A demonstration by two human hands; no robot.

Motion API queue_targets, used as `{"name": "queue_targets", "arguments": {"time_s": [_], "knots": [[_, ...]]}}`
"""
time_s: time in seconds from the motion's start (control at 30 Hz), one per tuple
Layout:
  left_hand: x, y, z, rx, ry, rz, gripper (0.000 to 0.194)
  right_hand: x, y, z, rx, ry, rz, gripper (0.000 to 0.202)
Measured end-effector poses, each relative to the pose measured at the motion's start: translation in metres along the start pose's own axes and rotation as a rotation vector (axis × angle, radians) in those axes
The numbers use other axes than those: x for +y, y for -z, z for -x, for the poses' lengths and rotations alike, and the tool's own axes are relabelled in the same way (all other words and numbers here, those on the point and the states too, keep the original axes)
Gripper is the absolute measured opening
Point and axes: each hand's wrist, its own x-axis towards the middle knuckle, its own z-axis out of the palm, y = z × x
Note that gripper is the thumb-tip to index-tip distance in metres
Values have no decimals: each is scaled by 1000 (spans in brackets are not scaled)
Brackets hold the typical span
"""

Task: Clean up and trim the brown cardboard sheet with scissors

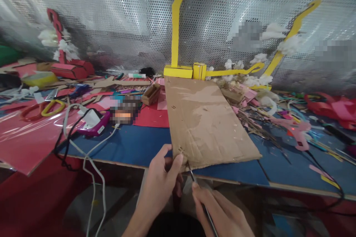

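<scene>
On the blue table [144, 146] lies a cardboard sheet [211, 122], its near-left corner pinched by the left hand [162, 179] — apparently to steady it — while the right hand [219, 207] grips a slim dark tool [192, 174], tip against that corner's edge.

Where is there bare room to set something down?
Blue tabletop lies bare left of the cardboard, before the red sheet; another patch, right, before the pink glue gun. Twigs crowd the cardboard's right edge; scraps, the back.
</scene>
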Motion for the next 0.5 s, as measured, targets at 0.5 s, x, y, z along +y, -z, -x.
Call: {"name": "queue_targets", "arguments": {"time_s": [0.5], "knots": [[-11, 1, -6, 53, -15, -17, 34, 0, -5, -1, 49, -13, 84, 28]]}}
